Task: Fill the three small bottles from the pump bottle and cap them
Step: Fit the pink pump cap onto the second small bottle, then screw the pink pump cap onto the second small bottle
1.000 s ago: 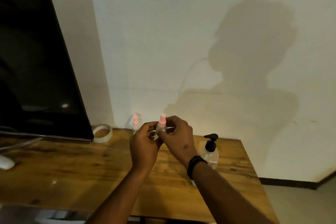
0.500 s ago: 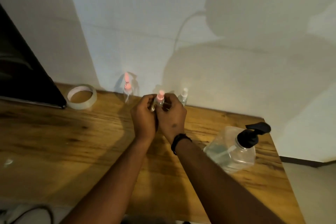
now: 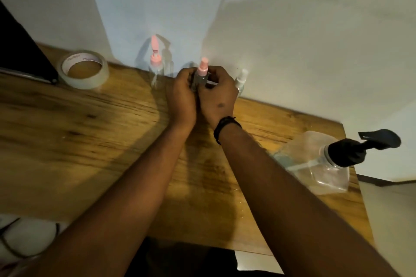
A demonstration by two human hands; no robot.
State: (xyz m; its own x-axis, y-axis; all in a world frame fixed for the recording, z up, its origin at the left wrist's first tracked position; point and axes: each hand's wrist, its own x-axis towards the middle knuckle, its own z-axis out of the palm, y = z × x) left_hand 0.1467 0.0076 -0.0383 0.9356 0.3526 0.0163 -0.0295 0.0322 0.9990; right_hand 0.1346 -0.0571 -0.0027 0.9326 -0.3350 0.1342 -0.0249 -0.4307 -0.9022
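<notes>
**Capping the Middle Bottle**

Both hands met at the back of the desk (image 3: 90, 132) around a small pink-topped bottle (image 3: 203, 69). The left hand (image 3: 183, 94) curled round its body, and the right hand (image 3: 217, 94) pinched near the neck — each grip clenched on it, probably tightening the top. A second pink-topped bottle (image 3: 155, 67) and a white-topped bottle (image 3: 240, 80) stood capped by the wall; their fill levels were unclear. The pump bottle (image 3: 319, 164) stood well apart to the right — likely little remained.
</notes>
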